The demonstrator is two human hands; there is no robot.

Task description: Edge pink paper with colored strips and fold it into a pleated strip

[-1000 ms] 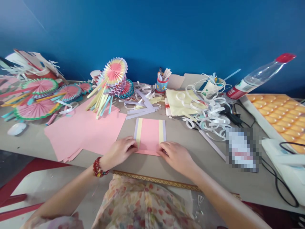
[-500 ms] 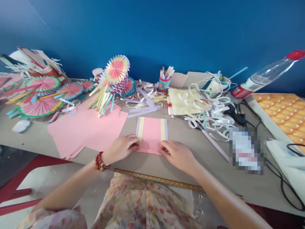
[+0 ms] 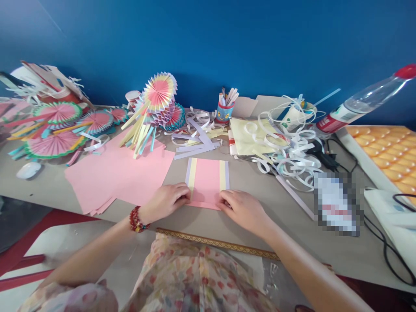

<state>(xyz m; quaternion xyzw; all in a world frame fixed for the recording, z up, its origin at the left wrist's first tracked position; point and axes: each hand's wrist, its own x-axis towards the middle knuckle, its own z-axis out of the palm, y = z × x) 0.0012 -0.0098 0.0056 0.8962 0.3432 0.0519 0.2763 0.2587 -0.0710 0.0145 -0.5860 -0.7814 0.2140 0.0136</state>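
A pink paper sheet (image 3: 207, 177) with yellow and lilac strips along both sides lies flat on the grey table (image 3: 201, 221) in front of me. Its near edge is folded up into a narrow pleat. My left hand (image 3: 167, 200), with a red bead bracelet on the wrist, pinches the fold's left corner. My right hand (image 3: 242, 209) pinches the right corner. Both hands have curled fingers pressed on the paper.
A stack of pink sheets (image 3: 117, 175) lies to the left. Finished pleated paper fans (image 3: 55, 130) and a tall fan ornament (image 3: 156, 104) stand behind. White paper curls (image 3: 286, 149), a pen cup (image 3: 224, 110), a plastic bottle (image 3: 360, 102), cables and an orange tray (image 3: 386, 151) crowd the right.
Both hands stay on the near fold of the sheet with only slight finger shifts. The camera has tilted a little, moving the scene slightly.
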